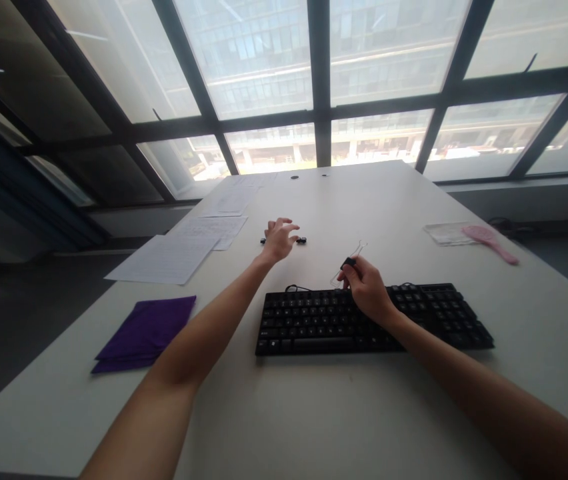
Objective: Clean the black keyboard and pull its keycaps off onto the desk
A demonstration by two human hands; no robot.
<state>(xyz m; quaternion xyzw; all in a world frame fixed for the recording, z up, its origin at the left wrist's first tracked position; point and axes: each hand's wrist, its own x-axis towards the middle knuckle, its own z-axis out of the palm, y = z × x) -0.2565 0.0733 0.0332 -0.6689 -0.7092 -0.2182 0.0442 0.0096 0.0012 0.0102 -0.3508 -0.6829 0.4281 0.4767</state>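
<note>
Right hand pinching black binder clip with silver wire handles above black plastic keyboard; left hand, fingers spread and curved, over small black objects on white table

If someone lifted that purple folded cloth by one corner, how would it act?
The purple cloth would probably droop and feel light, since it looks like thin, soft fabric. Its layers show slightly apart along the near edge, so they may slide or fall open. Lying flat on the white table, it seems unlikely to roll or tip.
</note>
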